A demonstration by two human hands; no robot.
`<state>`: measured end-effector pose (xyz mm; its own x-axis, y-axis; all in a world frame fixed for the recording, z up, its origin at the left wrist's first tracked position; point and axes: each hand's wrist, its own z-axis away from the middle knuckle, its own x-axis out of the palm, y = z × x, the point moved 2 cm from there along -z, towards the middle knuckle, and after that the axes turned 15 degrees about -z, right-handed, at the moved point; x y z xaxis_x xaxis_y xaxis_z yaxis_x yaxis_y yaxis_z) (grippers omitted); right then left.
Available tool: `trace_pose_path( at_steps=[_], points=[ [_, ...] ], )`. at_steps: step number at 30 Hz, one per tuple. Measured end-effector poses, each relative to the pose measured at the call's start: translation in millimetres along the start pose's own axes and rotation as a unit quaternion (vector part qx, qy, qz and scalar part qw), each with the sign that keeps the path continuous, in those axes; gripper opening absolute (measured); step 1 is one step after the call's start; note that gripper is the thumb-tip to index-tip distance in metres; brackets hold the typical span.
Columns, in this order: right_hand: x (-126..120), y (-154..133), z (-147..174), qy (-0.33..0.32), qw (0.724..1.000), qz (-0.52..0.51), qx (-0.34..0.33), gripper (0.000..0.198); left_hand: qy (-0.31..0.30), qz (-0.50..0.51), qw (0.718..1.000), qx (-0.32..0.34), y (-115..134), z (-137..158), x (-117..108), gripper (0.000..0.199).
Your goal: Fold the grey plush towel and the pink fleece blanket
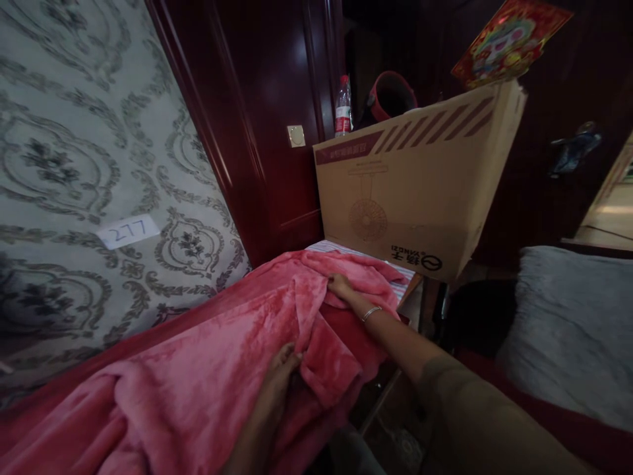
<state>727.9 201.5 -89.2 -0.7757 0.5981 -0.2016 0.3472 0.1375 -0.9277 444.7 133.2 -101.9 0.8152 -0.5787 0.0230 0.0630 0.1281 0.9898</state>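
Observation:
A pink plush blanket [217,349] lies rumpled over a bed along the wall, with folds bunched near its far end. My right hand [339,286], a silver bangle on its wrist, reaches farther out, its fingers closed on a fold of the blanket. Nearer to me, my left hand [285,361] pinches the blanket's edge beside a turned-over darker flap. Past the blanket's far edge a strip of striped sheet [324,246] shows.
A large cardboard fan box [410,185] stands at the bed's far end, with a plastic bottle [343,109] behind it. Patterned wallpaper [74,165] bounds the left side. A grey fluffy cushion [573,330] lies at the right. A dark red wooden door panel [257,99] rises behind.

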Motion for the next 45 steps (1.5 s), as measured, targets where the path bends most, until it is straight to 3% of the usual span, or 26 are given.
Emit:
trace_pose_path(
  at_steps=[6,12,15,18,20,22,25,28,32,34,36,38,40,45],
  points=[
    [-12,-20,-47,0.067,0.994,0.085,0.012,0.023,-0.042,-0.047,0.998,0.005,23,-5,17,0.039],
    [-33,-40,-100,0.087,0.990,0.110,0.004,0.026,-0.097,-0.109,0.989,0.028,49,-37,80,0.034],
    [-37,-33,-108,0.084,0.990,0.112,-0.002,0.027,-0.176,-0.112,0.978,-0.009,40,-59,114,0.052],
    [-35,-17,-108,0.068,0.992,0.102,-0.006,0.026,-0.264,-0.107,0.957,-0.056,23,-74,133,0.073],
    [-33,-6,-106,0.051,0.995,0.086,-0.012,0.027,-0.248,-0.148,0.957,-0.029,18,-78,133,0.065],
    [-34,2,-101,0.040,0.997,0.064,-0.026,0.031,-0.192,-0.240,0.951,0.040,22,-75,125,0.045],
    [-46,12,-84,0.057,0.997,0.036,-0.048,0.036,-0.126,-0.416,0.888,0.149,37,-53,102,0.023],
    [-68,20,-49,0.086,0.995,0.019,-0.056,0.032,-0.105,-0.541,0.802,0.229,40,-14,75,0.022],
    [-99,32,29,0.127,0.988,-0.012,-0.085,0.025,-0.053,-0.650,0.664,0.365,17,40,38,0.037],
    [-111,38,74,0.158,0.983,-0.023,-0.091,0.024,-0.015,-0.698,0.595,0.397,1,55,23,0.040],
    [-119,43,114,0.194,0.977,-0.029,-0.086,0.026,0.020,-0.733,0.546,0.406,-10,61,11,0.037],
    [-124,48,146,0.224,0.971,-0.035,-0.069,0.028,0.035,-0.743,0.523,0.417,-14,60,6,0.033],
    [-125,53,167,0.230,0.971,-0.052,-0.029,0.032,0.033,-0.735,0.516,0.439,-11,57,5,0.028],
    [-114,58,190,0.116,0.969,-0.191,0.104,0.045,0.016,-0.730,0.516,0.448,-3,48,9,0.019]
  ],
)
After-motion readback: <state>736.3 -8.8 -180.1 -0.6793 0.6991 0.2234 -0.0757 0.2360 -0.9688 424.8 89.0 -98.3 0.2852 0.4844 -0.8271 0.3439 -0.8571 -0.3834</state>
